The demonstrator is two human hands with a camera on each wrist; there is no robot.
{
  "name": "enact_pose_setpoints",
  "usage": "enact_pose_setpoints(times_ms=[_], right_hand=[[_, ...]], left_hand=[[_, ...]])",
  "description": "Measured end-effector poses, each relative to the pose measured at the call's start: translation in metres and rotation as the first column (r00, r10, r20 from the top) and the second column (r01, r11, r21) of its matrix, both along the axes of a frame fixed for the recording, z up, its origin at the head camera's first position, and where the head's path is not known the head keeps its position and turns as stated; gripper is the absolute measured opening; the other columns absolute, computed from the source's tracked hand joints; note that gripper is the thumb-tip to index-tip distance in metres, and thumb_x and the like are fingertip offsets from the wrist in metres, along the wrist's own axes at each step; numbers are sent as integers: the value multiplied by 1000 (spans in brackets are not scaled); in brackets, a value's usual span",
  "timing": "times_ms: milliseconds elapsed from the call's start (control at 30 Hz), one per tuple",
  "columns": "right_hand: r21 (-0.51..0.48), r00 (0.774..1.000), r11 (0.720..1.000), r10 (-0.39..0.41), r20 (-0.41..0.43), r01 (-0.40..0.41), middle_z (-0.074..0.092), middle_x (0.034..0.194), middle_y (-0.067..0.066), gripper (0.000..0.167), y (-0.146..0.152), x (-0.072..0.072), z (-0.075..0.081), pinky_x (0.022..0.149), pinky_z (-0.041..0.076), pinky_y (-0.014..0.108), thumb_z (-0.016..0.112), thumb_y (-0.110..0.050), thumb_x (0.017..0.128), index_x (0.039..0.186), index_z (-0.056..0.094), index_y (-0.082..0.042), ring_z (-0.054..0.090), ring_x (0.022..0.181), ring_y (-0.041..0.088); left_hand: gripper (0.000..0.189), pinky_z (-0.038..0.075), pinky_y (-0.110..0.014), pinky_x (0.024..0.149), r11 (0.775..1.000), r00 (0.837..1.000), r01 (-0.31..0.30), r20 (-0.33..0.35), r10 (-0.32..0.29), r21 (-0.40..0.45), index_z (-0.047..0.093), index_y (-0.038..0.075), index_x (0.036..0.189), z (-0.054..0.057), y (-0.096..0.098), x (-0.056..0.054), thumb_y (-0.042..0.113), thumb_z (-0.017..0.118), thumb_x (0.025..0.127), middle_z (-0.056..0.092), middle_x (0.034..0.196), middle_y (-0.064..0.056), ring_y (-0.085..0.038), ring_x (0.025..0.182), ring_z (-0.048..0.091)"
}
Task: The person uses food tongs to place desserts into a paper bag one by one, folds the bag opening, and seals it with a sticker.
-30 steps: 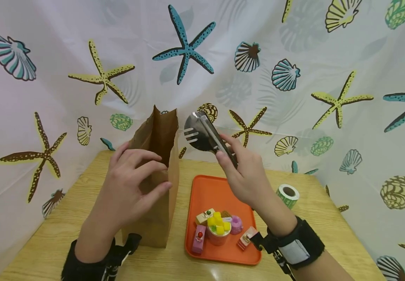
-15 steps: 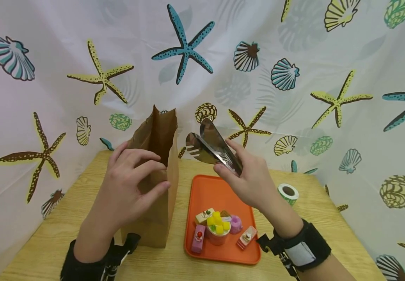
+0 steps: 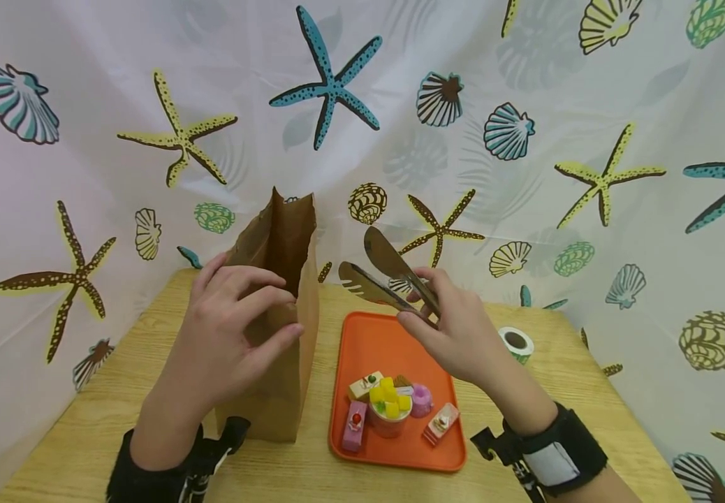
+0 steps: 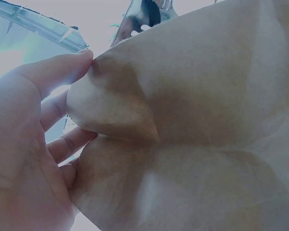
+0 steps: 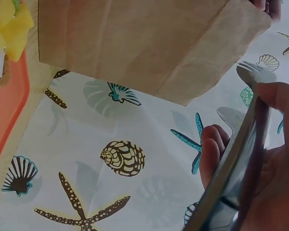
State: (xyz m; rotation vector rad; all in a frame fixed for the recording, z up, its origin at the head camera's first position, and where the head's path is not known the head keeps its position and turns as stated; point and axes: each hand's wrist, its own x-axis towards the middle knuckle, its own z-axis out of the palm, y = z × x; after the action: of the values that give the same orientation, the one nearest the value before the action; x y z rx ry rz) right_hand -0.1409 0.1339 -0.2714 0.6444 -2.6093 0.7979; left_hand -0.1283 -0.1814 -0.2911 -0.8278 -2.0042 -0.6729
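Observation:
My left hand [image 3: 230, 328] is at the top edge of a tall brown paper bag [image 3: 268, 412] that stands open. In the left wrist view, thumb and fingers hold the bag's rim from both sides. Between thumb and fingers of my right hand [image 3: 459, 335] is a pair of metal serving tongs [image 3: 389, 256], held above the far part of an orange tray [image 3: 380, 344]. The tongs point toward the bag's mouth, and their two ends, one of them slotted, stand apart with nothing between them.
Toward the tray's front lie a cup with yellow cubes [image 3: 390, 405], a pink cake slice [image 3: 355, 425], a cream-coloured cake [image 3: 364, 385], a purple ring cake [image 3: 422, 400] and a red-and-white cake slice [image 3: 441, 423]. A label roll [image 3: 516, 342] stands right of the tray. Behind hangs a patterned curtain [image 3: 438, 42].
My right hand has moved down and right with the tongs, away from the bag's mouth. The tongs' ends have spread from together to apart. The left hand stays at the bag.

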Motion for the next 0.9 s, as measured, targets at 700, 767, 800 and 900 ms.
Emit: enact_pose_setpoints(times_ms=[700, 767, 800, 900], right_hand=[[-23, 999, 998, -53, 5, 54, 75, 97, 1, 53, 43, 13, -33, 56, 49, 26, 79, -26, 94, 142, 61, -14, 61, 69, 5], [-19, 997, 997, -70, 15, 71, 76, 98, 1, 52, 47, 15, -35, 58, 49, 26, 79, -28, 94, 142, 62, -16, 61, 69, 6], [-22, 997, 997, -73, 20, 73, 77, 100, 1, 52, 49, 15, -37, 58, 49, 26, 79, -27, 93, 141, 62, -16, 61, 69, 6], [-32, 997, 997, -72, 33, 73, 78, 100, 0, 50, 55, 17, -42, 56, 48, 25, 80, -27, 93, 139, 63, -16, 60, 67, 5]], left_hand=[[22, 25, -64, 121, 1000, 1000, -4, 16, 4, -3, 76, 16, 99, 0, 0, 1, 27, 86, 83, 72, 112, -8, -27, 111, 64], [22, 25, -64, 121, 1000, 1000, -7, 15, 7, -3, 76, 16, 99, 1, 0, 1, 27, 86, 83, 72, 112, -7, -27, 111, 64], [22, 26, -64, 121, 1000, 1000, -8, 15, 8, -4, 76, 16, 99, 1, 0, 1, 27, 86, 83, 72, 112, -7, -27, 111, 64], [22, 25, -64, 121, 1000, 1000, -9, 17, 9, -4, 76, 16, 99, 0, 0, 1, 27, 86, 83, 72, 112, -8, -28, 111, 64]])
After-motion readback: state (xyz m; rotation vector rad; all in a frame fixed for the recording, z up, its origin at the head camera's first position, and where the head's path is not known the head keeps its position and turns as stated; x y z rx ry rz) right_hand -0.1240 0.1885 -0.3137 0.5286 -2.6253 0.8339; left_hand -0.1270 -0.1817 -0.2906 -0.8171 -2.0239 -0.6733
